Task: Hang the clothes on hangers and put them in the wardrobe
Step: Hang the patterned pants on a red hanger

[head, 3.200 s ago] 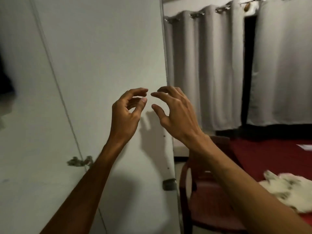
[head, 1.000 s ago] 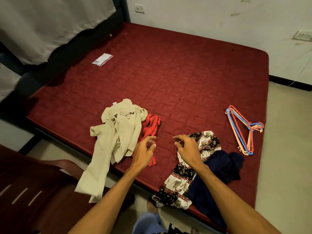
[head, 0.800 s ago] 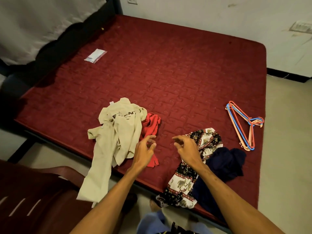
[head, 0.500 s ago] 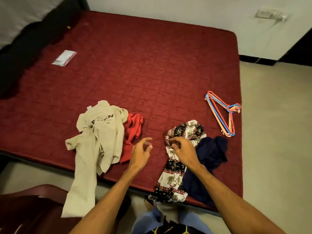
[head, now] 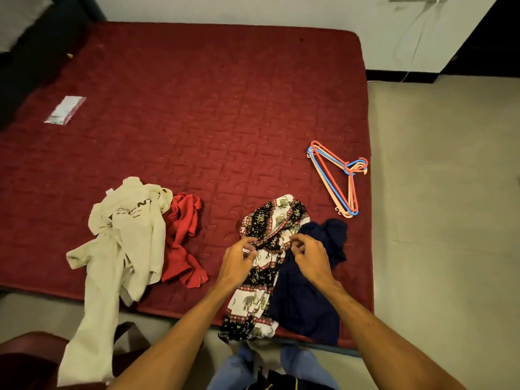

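Note:
On the red mattress [head: 213,108] lie several garments. A black-and-white elephant-print garment [head: 270,220] lies near the front edge and hangs over it. My left hand [head: 237,263] and my right hand [head: 311,256] both pinch its gathered band, a little apart from each other. A dark navy garment [head: 306,299] lies against its right side, partly under my right forearm. Further left are a beige shirt [head: 126,235] that droops off the edge and a red garment [head: 183,237]. A stack of orange, red and blue plastic hangers [head: 337,178] rests near the right edge.
A small clear packet [head: 65,110] lies at the mattress's far left. A dark red chair [head: 25,358] sits at the bottom left. Beige floor [head: 444,220] runs along the right of the mattress. My knees in jeans [head: 239,367] show below.
The view turned from the wardrobe door to the mattress. Both hands moved down and forward, and the left hand joined the right on the elephant-print garment, fingers closing on it.

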